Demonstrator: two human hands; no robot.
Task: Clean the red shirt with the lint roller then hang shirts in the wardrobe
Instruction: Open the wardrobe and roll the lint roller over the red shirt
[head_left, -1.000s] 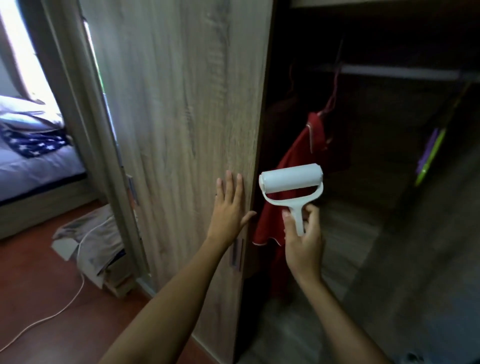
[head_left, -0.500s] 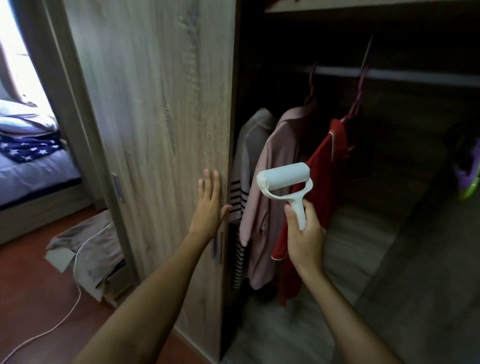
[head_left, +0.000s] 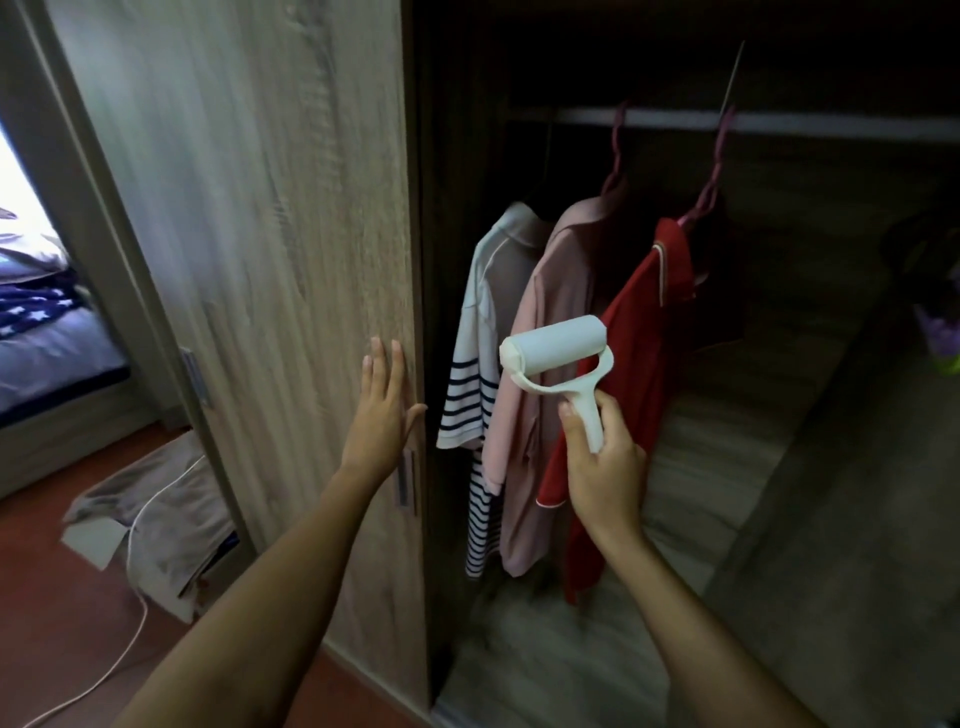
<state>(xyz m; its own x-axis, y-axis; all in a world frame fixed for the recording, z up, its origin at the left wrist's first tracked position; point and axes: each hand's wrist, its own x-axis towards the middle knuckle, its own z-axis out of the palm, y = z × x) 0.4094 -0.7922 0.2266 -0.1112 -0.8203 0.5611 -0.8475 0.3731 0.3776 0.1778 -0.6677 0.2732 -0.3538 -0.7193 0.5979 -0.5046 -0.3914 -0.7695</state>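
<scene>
A red shirt (head_left: 649, 332) hangs on a pink hanger from the wardrobe rail (head_left: 779, 122), rightmost of three. Left of it hang a pink shirt (head_left: 550, 312) and a white shirt with navy stripes (head_left: 475, 364). My right hand (head_left: 602, 467) grips the handle of a white lint roller (head_left: 553, 345), held upright in front of the pink and red shirts. My left hand (head_left: 382, 410) lies flat, fingers apart, on the wooden sliding door (head_left: 270, 234) near its right edge.
A door handle (head_left: 404, 480) sits below my left hand. On the red floor at the left lie a crumpled bag (head_left: 156, 514) and a white cable (head_left: 130, 649). A bed (head_left: 47, 358) shows through the gap at far left. The wardrobe's right part is dark.
The sliding door has moved left under my left hand, uncovering the pink and striped shirts beside the red one. The lint roller stays in my right hand.
</scene>
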